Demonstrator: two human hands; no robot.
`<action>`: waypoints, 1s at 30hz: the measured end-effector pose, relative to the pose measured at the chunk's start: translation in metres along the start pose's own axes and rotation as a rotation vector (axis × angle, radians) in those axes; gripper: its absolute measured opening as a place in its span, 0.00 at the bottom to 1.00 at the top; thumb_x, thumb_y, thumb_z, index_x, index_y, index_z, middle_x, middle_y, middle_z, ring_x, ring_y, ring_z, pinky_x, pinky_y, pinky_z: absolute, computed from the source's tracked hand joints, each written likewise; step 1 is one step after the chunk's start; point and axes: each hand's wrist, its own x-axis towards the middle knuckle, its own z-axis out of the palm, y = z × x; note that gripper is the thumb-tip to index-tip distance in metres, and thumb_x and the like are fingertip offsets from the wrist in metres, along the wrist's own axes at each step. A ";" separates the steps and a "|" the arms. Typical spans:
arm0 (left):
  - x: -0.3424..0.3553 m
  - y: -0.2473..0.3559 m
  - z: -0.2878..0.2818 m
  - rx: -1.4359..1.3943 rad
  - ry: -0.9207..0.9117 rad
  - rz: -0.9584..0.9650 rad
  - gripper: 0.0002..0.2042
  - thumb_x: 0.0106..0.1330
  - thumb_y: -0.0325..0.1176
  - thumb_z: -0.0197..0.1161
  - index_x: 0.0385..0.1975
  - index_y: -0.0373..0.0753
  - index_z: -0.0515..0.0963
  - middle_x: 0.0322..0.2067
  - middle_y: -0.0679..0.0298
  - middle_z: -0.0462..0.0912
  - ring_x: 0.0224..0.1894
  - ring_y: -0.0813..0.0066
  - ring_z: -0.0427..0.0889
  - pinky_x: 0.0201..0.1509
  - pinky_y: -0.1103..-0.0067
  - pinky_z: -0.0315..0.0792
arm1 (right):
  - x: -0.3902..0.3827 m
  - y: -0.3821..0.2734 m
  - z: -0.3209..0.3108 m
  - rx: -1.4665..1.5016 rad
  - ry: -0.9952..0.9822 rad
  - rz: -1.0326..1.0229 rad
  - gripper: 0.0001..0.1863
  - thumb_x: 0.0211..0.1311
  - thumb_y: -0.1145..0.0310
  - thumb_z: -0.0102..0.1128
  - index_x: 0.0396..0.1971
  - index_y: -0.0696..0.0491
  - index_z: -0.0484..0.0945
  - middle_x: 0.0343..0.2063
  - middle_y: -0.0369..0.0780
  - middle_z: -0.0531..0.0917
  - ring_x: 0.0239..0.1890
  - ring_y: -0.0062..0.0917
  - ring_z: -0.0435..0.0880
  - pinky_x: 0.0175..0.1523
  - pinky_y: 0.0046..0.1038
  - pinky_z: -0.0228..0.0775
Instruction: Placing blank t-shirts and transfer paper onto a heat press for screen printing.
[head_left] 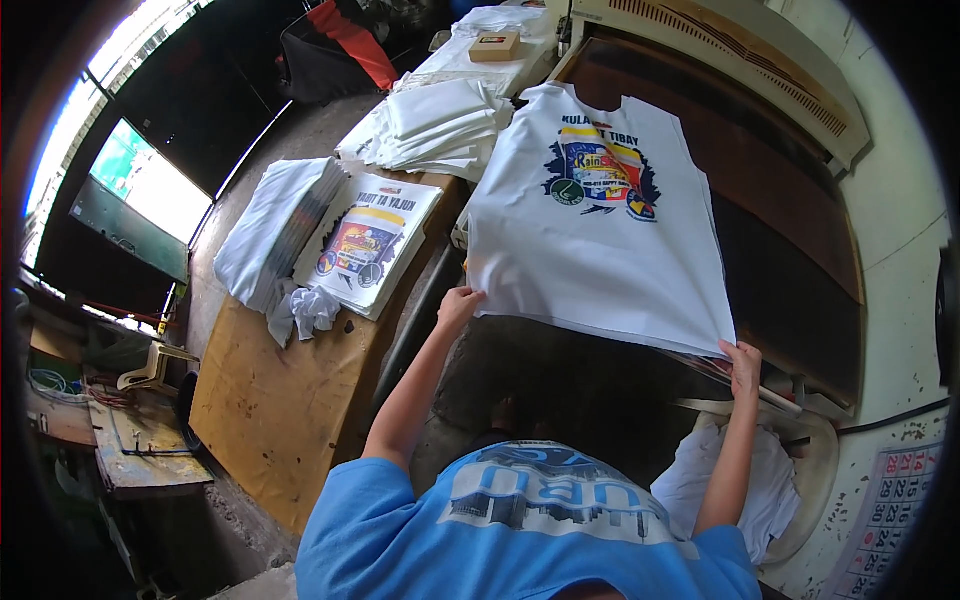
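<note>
A white sleeveless shirt panel [600, 260] with a colourful printed design lies spread over the dark bed of a heat press [780, 210]. Its neckline points away from me and its hem hangs toward me. My left hand [461, 307] pinches the near left corner of the hem. At the near right corner, my right hand [742, 366] grips the same edge with bent fingers. The cloth is drawn fairly straight between both hands. To the left, a stack of printed paper sheets [405, 205] carries a mirrored version of the design, beside a folded pile of white cloth [270, 220].
A brown-covered table [260, 400] stands on my left, with a crumpled white cloth [312, 308] on it. Farther off are stacked white panels [440, 120] and a small cardboard box [495, 46]. White cloth [690, 480] lies on a pale chair [815, 470] at my right.
</note>
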 end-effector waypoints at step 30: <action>-0.529 -0.057 -0.276 -0.780 1.390 0.630 0.16 0.58 0.24 0.58 0.46 0.38 0.66 0.30 0.65 0.76 0.34 0.80 0.76 0.36 0.85 0.73 | -0.153 -0.231 0.310 0.239 -1.016 -0.750 0.19 0.38 0.75 0.59 0.38 0.55 0.75 0.23 0.32 0.71 0.31 0.13 0.68 0.40 0.13 0.55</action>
